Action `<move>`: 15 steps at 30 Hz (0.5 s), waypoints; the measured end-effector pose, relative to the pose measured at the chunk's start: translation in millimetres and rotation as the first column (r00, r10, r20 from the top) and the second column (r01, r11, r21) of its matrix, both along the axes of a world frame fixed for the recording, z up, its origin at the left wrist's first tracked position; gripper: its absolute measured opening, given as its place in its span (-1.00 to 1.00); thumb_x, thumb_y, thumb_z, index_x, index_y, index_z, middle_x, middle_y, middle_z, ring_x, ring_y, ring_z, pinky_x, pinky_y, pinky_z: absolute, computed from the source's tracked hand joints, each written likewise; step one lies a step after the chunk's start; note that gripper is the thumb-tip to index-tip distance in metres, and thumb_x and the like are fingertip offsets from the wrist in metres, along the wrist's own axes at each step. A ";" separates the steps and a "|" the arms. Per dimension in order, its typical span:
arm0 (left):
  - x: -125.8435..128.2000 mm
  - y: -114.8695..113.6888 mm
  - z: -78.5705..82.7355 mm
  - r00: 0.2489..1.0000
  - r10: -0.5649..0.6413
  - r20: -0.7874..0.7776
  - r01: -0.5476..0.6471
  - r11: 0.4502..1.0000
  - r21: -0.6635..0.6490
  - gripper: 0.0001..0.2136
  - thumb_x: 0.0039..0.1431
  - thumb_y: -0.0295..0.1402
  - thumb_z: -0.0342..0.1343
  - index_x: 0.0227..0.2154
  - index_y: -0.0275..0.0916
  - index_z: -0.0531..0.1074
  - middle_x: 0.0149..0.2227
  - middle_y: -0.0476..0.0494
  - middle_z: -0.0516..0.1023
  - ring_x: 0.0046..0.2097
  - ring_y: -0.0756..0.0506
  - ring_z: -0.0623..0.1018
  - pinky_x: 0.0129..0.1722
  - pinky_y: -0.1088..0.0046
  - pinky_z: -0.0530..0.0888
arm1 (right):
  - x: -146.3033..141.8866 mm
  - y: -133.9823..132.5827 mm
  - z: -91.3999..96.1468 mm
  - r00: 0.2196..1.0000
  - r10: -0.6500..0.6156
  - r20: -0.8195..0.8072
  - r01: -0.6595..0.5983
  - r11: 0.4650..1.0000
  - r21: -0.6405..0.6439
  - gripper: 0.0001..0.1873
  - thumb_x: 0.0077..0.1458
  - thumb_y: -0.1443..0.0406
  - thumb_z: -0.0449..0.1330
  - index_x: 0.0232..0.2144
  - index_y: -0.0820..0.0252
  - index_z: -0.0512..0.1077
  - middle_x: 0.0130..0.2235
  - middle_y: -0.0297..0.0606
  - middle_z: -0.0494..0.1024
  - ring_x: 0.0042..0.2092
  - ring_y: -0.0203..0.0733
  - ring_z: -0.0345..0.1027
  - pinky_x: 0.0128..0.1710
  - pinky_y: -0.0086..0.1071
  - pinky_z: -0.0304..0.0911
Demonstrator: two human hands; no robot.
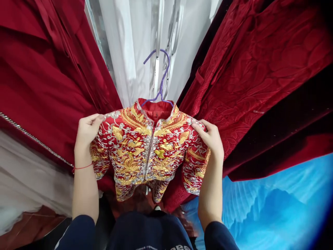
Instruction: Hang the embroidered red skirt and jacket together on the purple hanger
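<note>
A red jacket [130, 152] with dense gold and silver embroidery hangs in front of me on a purple hanger [166, 74]. The hanger's hook is over a white metal rail [156, 69]. At the jacket's left shoulder in view, my left hand [87, 130] pinches the cloth between thumb and fingers. My right hand [209, 133] grips the opposite shoulder the same way. Its front is closed along the middle, and a small red label [156, 114] shows inside the stand-up collar. Both sleeves hang down beside my forearms.
Dark red gowns [47, 69] hang at the left, above pale tulle [33, 180]. More red garments [265, 69], one with a raised pattern, fill the right side. White cloth [119, 41] hangs behind the rail. Bright blue fabric [275, 201] spreads at the lower right.
</note>
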State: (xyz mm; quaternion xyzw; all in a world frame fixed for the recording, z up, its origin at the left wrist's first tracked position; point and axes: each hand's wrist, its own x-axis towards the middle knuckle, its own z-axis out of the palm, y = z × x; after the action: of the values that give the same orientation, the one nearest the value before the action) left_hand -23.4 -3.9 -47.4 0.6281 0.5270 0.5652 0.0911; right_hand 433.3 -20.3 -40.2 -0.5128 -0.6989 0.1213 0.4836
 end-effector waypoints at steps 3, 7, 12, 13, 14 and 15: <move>-11.8 -3.0 -20.7 0.990 -0.060 0.128 0.062 0.998 -0.016 -0.64 -0.06 -0.06 0.32 -0.41 -0.30 0.49 -0.51 0.03 0.39 -0.46 0.04 0.29 -0.44 0.53 0.25 | 0.3 -10.0 -31.7 0.981 -0.075 -0.177 0.081 0.996 0.030 -0.57 0.07 -0.03 0.29 -0.18 0.16 0.45 -0.26 -0.30 0.53 -0.30 -0.23 0.34 -0.26 -0.38 0.24; -8.4 -12.3 -30.1 0.987 0.069 0.144 -0.082 0.993 0.086 -0.64 -0.13 -0.23 0.40 -0.63 -0.28 0.30 -0.60 0.12 0.20 -0.49 0.09 0.17 -0.50 0.55 0.13 | -2.2 -26.0 -57.4 0.937 -0.298 -0.180 0.307 0.952 0.018 -0.56 0.10 -0.07 0.24 -0.26 0.18 0.43 -0.40 -0.30 0.47 -0.43 -0.24 0.23 -0.37 -0.35 0.19; -0.2 -22.8 -27.6 0.950 0.295 0.104 -0.310 0.929 0.200 -0.62 -0.13 -0.24 0.41 -0.65 -0.29 0.29 -0.61 0.15 0.16 -0.49 0.10 0.15 -0.48 0.54 0.14 | -4.9 -30.1 -56.4 0.885 -0.435 -0.165 0.456 0.882 0.120 -0.54 0.19 -0.08 0.16 -0.46 0.18 0.39 -0.56 -0.41 0.27 -0.52 -0.32 0.05 -0.47 -0.38 0.05; -1.6 -25.0 -29.5 0.945 0.307 0.110 -0.324 0.926 0.192 -0.64 -0.14 -0.22 0.41 -0.62 -0.29 0.33 -0.60 0.14 0.21 -0.48 0.09 0.18 -0.46 0.55 0.17 | -5.2 -30.1 -56.8 0.883 -0.437 -0.170 0.459 0.881 0.119 -0.54 0.20 -0.08 0.15 -0.45 0.18 0.41 -0.56 -0.41 0.27 -0.52 -0.33 0.05 -0.48 -0.39 0.05; -4.3 -27.1 -32.6 0.951 0.284 0.123 -0.302 0.939 0.164 -0.66 -0.16 -0.19 0.41 -0.58 -0.29 0.39 -0.58 0.12 0.28 -0.47 0.07 0.23 -0.45 0.55 0.22 | -5.4 -30.4 -58.1 0.885 -0.433 -0.169 0.453 0.885 0.104 -0.54 0.19 -0.08 0.15 -0.43 0.19 0.43 -0.56 -0.41 0.29 -0.52 -0.32 0.06 -0.47 -0.39 0.07; -8.0 -29.0 -36.9 0.963 0.230 0.142 -0.246 0.963 0.108 -0.67 -0.16 -0.16 0.41 -0.51 -0.28 0.44 -0.54 0.09 0.37 -0.44 0.05 0.29 -0.42 0.55 0.28 | -5.6 -31.1 -60.2 0.891 -0.423 -0.163 0.439 0.895 0.079 -0.54 0.18 -0.09 0.16 -0.38 0.20 0.45 -0.54 -0.40 0.32 -0.51 -0.32 0.09 -0.47 -0.39 0.09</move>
State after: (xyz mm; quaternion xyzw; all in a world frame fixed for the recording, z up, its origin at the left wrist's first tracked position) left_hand -31.4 -33.0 -84.3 0.5268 0.5556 0.6431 0.0169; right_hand 427.7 -51.4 -100.5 -0.6170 -0.5370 0.0070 0.5752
